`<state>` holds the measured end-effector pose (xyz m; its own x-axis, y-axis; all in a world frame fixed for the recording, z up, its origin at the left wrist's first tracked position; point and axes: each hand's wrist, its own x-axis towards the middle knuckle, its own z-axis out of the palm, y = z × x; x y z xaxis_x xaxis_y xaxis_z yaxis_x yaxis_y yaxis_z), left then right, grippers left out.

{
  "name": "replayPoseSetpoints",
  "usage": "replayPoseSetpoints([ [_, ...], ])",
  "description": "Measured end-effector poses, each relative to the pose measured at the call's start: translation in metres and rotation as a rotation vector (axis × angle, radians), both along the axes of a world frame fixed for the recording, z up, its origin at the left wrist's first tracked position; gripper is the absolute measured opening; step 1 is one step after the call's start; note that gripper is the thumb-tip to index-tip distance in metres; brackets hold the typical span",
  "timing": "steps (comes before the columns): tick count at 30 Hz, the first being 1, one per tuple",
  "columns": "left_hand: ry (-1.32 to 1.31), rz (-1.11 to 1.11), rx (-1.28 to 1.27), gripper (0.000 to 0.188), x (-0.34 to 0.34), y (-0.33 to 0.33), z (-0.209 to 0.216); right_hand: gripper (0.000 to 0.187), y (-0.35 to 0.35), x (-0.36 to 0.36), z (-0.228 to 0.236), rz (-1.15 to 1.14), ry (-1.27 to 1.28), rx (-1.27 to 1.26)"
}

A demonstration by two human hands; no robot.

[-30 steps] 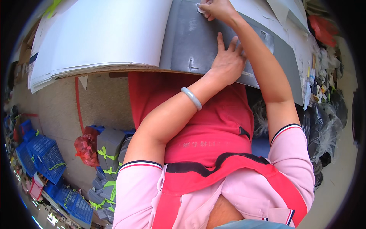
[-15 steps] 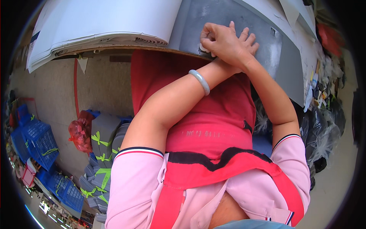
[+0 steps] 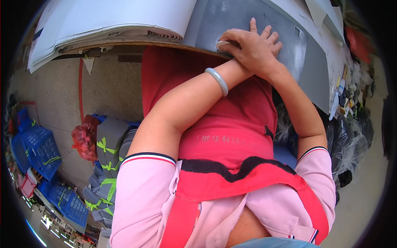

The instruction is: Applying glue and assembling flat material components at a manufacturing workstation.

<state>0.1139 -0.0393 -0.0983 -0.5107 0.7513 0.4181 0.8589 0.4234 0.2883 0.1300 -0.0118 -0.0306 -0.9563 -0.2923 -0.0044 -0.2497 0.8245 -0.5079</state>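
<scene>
My forearms cross over the bench edge, the right one on top. My left hand (image 3: 271,39) lies with spread fingers on a dark grey sheet (image 3: 219,18) smudged with white; its palm is hidden under my right hand. A pale bangle (image 3: 217,80) circles my left wrist. My right hand (image 3: 248,47) is closed, with thumb and forefinger pinching a small thin white piece (image 3: 223,43) at the sheet's near edge. What that piece is I cannot make out.
A thick stack of white sheets (image 3: 111,20) lies left of the grey sheet. Blue crates (image 3: 39,146), a red plastic bag (image 3: 84,138) and grey bundles tied with green strips (image 3: 111,142) stand at left. Clear plastic bags (image 3: 347,140) and scraps lie at right.
My right thumb and forefinger have straightened from a curled pinch, showing more of the white piece. My left hand stays spread on the grey sheet, its fingertips shifted slightly.
</scene>
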Motion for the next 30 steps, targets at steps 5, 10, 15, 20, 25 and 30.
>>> replayPoseSetpoints([
  [5, -0.034, -0.016, 0.015, 0.038, -0.001, -0.002, 0.002, 0.021, -0.017, 0.003, 0.017, -0.024, 0.101, 0.227],
  [10, -0.042, -0.02, 0.054, 0.04, -0.001, -0.006, -0.004, 0.017, -0.007, -0.003, 0.017, -0.037, 0.056, 0.301],
  [15, -0.11, 0.039, 0.168, 0.04, -0.004, -0.003, -0.001, 0.023, 0.083, 0.014, 0.026, -0.447, 0.038, -0.301],
  [20, -0.06, -0.026, 0.073, 0.031, 0.0, 0.001, 0.009, 0.03, 0.242, 0.065, -0.027, -0.962, 0.142, -0.026],
  [25, -0.054, -0.006, 0.083, 0.03, -0.001, -0.006, 0.006, 0.028, 0.251, 0.069, -0.026, -1.032, 0.045, -0.344],
  [30, -0.049, -0.009, 0.154, 0.028, 0.0, -0.007, 0.01, 0.02, 0.25, 0.075, -0.011, -0.834, -0.266, -0.989],
])
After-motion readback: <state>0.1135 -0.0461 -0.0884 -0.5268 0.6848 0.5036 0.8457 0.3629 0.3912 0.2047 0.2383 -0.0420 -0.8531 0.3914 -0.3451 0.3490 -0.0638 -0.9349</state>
